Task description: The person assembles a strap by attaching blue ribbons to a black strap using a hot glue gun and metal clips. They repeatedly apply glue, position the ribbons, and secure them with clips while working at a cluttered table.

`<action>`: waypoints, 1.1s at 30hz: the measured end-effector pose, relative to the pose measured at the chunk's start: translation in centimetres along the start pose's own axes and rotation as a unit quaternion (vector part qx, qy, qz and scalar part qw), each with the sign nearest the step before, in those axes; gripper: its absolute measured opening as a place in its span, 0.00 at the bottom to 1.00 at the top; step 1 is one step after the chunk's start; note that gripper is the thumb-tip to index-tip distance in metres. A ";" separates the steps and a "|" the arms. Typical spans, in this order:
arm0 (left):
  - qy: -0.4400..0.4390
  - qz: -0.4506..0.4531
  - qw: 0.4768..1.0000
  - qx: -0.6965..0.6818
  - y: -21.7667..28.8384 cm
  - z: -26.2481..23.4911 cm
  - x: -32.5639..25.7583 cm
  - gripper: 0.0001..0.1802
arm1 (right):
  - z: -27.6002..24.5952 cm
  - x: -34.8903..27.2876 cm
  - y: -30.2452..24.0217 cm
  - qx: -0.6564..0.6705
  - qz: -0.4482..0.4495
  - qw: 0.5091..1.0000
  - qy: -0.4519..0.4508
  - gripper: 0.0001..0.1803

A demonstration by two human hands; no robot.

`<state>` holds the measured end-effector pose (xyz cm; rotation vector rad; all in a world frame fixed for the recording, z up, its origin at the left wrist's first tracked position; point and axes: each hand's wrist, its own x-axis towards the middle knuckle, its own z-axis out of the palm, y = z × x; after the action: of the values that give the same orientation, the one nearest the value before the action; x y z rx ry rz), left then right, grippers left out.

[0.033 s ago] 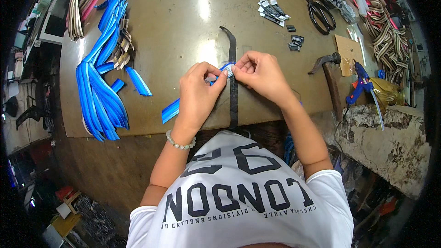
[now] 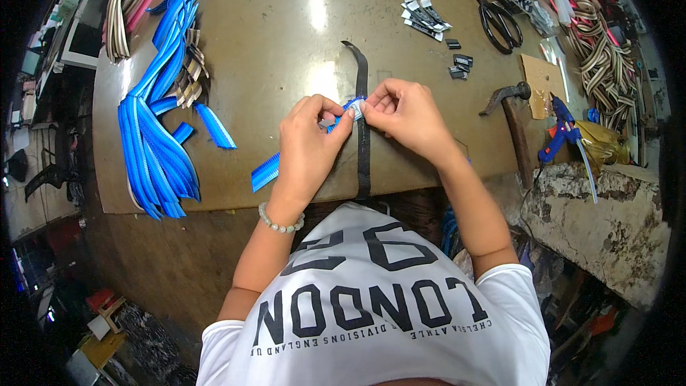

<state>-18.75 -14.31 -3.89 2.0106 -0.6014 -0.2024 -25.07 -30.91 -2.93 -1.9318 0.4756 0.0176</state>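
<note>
Thumb and fingers of my left hand [image 2: 311, 143] pinch a blue webbing strap [image 2: 265, 173], whose striped tail sticks out below the wrist. At the strap's other end is a small whitish piece [image 2: 356, 106], probably a label, partly covered by fingertips. My right hand [image 2: 409, 116] pinches the same end from the right, its fingers curled. Beneath the fingertips a black strip [image 2: 364, 161] runs across the table to its front edge. Small folded labels [image 2: 423, 17] and several black pieces [image 2: 461, 64] lie beyond my right hand.
On the left lies a big bundle of blue straps [image 2: 153, 150]. To the right are black-handled scissors [image 2: 500, 27], a hammer [image 2: 516, 125], a blue glue gun [image 2: 562, 132], a cardboard piece [image 2: 542, 86] and a heap of striped cords [image 2: 600, 50]. The brown table [image 2: 264, 36] ends near my body.
</note>
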 end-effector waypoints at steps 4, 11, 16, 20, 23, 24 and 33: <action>-0.003 0.004 1.000 0.006 0.2 0.1 0.0 0.08 | 0.1 0.4 0.5 -0.008 -0.001 1.000 0.006 0.13; 0.003 0.027 1.000 0.010 0.1 0.4 -0.5 0.07 | -0.8 -1.1 -0.6 0.009 -0.024 1.000 -0.010 0.13; 0.021 0.046 0.999 0.019 -0.2 0.5 -0.5 0.07 | -0.8 -5.1 -0.8 -0.008 0.127 0.984 -0.126 0.13; 0.016 0.036 0.999 0.034 -0.2 0.6 -0.5 0.07 | 1.6 -6.7 -0.7 -0.057 0.018 0.993 -0.102 0.13; 0.025 0.039 0.998 0.032 -0.1 0.7 -0.6 0.07 | 2.1 -6.5 -0.8 -0.148 -0.102 0.983 -0.031 0.09; 0.022 0.039 0.999 0.027 -0.1 0.7 -0.7 0.06 | 1.9 -6.1 -0.8 -0.153 -0.170 0.973 0.012 0.10; 0.020 0.037 0.999 0.008 -0.4 0.8 -0.8 0.06 | -2.2 2.8 0.8 -0.033 -0.148 0.986 -0.070 0.11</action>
<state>-19.66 -14.39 -4.69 1.9988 -0.6514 -0.1134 -23.24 -34.07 -3.39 -2.0340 0.0934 -0.0224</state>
